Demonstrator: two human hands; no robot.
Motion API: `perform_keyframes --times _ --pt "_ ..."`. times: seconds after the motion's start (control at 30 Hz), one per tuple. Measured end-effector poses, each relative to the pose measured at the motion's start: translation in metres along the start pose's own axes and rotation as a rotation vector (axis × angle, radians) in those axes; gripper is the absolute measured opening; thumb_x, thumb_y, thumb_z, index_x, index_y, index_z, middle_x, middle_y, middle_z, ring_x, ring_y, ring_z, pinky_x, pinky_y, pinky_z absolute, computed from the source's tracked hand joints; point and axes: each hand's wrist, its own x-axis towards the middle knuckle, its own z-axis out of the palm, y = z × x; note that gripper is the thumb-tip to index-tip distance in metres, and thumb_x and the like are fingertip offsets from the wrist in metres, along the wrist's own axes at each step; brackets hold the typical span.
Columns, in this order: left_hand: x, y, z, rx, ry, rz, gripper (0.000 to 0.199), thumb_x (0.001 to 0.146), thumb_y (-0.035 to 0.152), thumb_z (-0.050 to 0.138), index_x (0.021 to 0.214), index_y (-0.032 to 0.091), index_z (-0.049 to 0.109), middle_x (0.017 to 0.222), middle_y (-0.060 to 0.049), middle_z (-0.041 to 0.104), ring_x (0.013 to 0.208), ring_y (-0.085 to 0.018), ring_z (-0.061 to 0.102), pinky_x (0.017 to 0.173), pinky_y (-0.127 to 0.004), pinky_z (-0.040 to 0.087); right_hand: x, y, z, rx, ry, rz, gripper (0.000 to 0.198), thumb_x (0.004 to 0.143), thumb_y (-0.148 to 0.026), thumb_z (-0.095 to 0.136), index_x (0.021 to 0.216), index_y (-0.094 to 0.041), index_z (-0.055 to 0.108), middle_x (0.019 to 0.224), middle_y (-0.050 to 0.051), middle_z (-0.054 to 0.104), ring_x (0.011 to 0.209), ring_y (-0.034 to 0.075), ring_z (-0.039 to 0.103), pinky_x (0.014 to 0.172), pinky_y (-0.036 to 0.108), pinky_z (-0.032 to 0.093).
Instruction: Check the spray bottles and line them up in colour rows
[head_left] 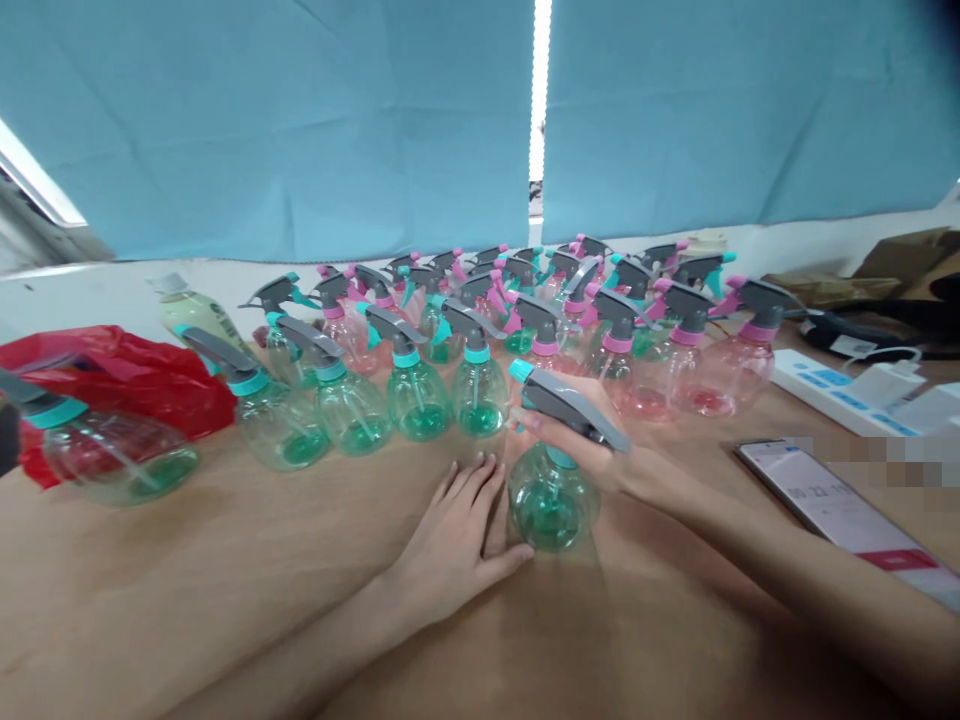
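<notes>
A clear green spray bottle (553, 505) with a grey trigger head and teal nozzle stands on the wooden table in front of me. My right hand (592, 440) is closed around its neck and trigger, the fingers partly hidden behind the grey head. Just left of that bottle, my left hand (457, 545) lies flat on the tabletop with its fingers stretched out, the thumb close to the bottle's base. Whether the thumb touches it I cannot tell. Beyond my hands stand green spray bottles, the nearest being a teal-collared one (480, 395).
Pink spray bottles (727, 375) stand behind and to the right among more green ones. A red plastic bag (150, 380) and a pale drink bottle (196, 312) are at the left. On the right lie a phone (840, 510), a white power strip (832, 390) and black cables (862, 335).
</notes>
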Motion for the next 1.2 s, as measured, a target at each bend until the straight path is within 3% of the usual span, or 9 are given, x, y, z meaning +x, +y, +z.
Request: perform_keyframes --times 0.27,0.4,0.5,0.63,0.77,1.2 --pt "0.000 0.000 -0.001 0.019 -0.029 0.009 0.078 0.088 0.061 0.054 0.147 0.016 0.031 0.151 -0.018 0.036 0.138 -0.035 0.033 0.112 -0.057 0.021 -0.003 0.002 0.001 0.010 0.000 -0.009 0.027 0.088 -0.021 0.052 0.066 -0.023 0.037 0.063 -0.006 0.037 0.055 0.010 0.033 0.052 0.027 0.029" --pt "0.001 0.002 0.000 0.035 -0.033 0.007 0.075 0.088 0.060 0.054 0.144 0.014 0.036 0.149 -0.019 0.038 0.138 -0.035 0.034 0.112 -0.057 0.022 -0.004 0.005 0.002 0.083 0.010 0.022 0.010 0.088 -0.025 0.055 0.078 -0.023 0.051 0.071 -0.004 0.052 0.062 0.011 0.047 0.059 0.027 0.038" --pt "0.003 0.005 0.000 0.049 -0.035 0.016 0.073 0.087 0.058 0.056 0.141 0.011 0.039 0.147 -0.020 0.040 0.137 -0.036 0.034 0.112 -0.057 0.022 -0.007 0.006 0.003 0.110 0.009 0.066 0.002 0.087 -0.027 0.057 0.088 -0.025 0.057 0.070 -0.005 0.054 0.057 0.011 0.045 0.055 0.027 0.038" --pt "0.003 0.008 -0.001 0.085 -0.041 0.016 0.072 0.088 0.056 0.055 0.140 0.009 0.040 0.147 -0.020 0.040 0.137 -0.035 0.035 0.112 -0.056 0.024 -0.008 0.003 0.003 0.139 0.003 0.127 0.007 0.085 -0.026 0.059 0.092 -0.024 0.059 0.076 -0.003 0.057 0.059 0.012 0.049 0.058 0.027 0.040" --pt "0.002 0.011 -0.003 0.118 -0.084 0.001 0.075 0.088 0.056 0.056 0.140 0.004 0.040 0.149 -0.021 0.038 0.138 -0.034 0.032 0.114 -0.053 0.023 -0.007 -0.002 0.003 0.162 -0.013 0.177 0.007 0.084 -0.025 0.059 0.091 -0.024 0.058 0.065 -0.005 0.050 0.050 0.011 0.041 0.051 0.027 0.034" --pt "0.002 0.008 0.000 0.099 -0.044 0.025 0.069 0.089 0.055 0.056 0.138 0.008 0.041 0.147 -0.021 0.039 0.137 -0.034 0.035 0.113 -0.053 0.023 -0.011 0.012 0.005 0.178 0.001 0.142 0.016 0.085 -0.029 0.060 0.100 -0.023 0.060 0.075 -0.002 0.056 0.054 0.010 0.047 0.054 0.027 0.039"
